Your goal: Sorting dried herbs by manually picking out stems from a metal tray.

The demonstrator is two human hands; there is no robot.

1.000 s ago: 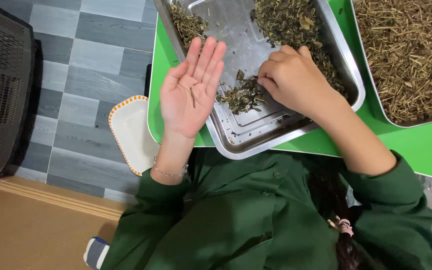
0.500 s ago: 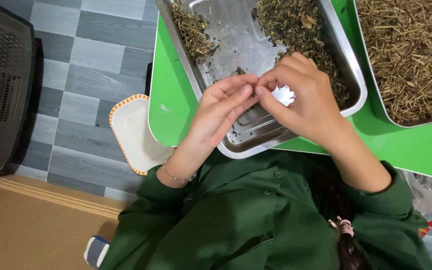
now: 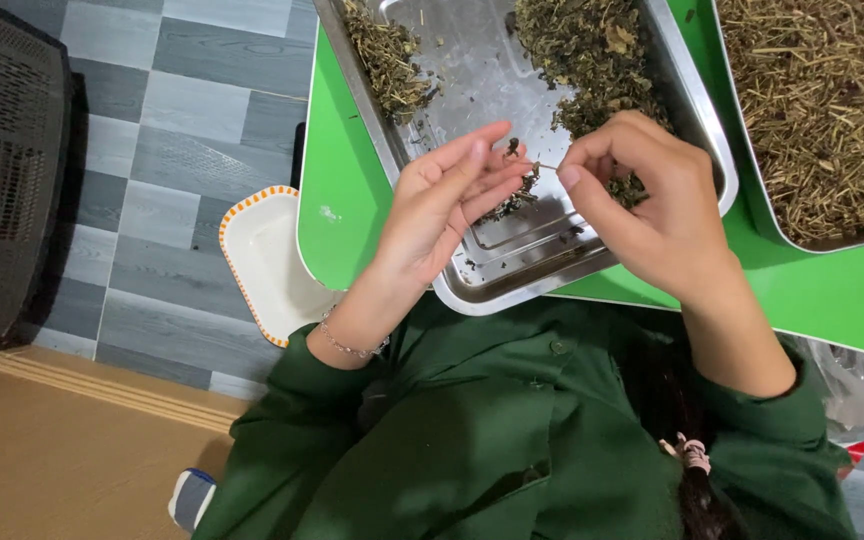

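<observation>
My left hand (image 3: 442, 205) is held palm up over the near edge of a steel tray (image 3: 512, 275), with a small clump of dried dark herb (image 3: 512, 190) on its fingers. My right hand (image 3: 642, 200) pinches a thin stem of that clump between thumb and forefinger. The tray holds a pile of dried leafy herb (image 3: 582, 50) at its right and a smaller strip of herb (image 3: 387, 55) along its left wall. Both arms wear dark green sleeves, and a thin bracelet sits on the left wrist.
The tray rests on a bright green table (image 3: 337, 210). A second tray of dry straw-like stems (image 3: 832, 100) stands at the right. A white dish with an orange rim (image 3: 262, 260) lies on the grey tiled floor. A black mesh crate (image 3: 2, 170) stands at far left.
A second ago my left palm was flat and open while my right hand picked herb in the tray. The hands then met, and now the right pinches a stem off the left's fingers.
</observation>
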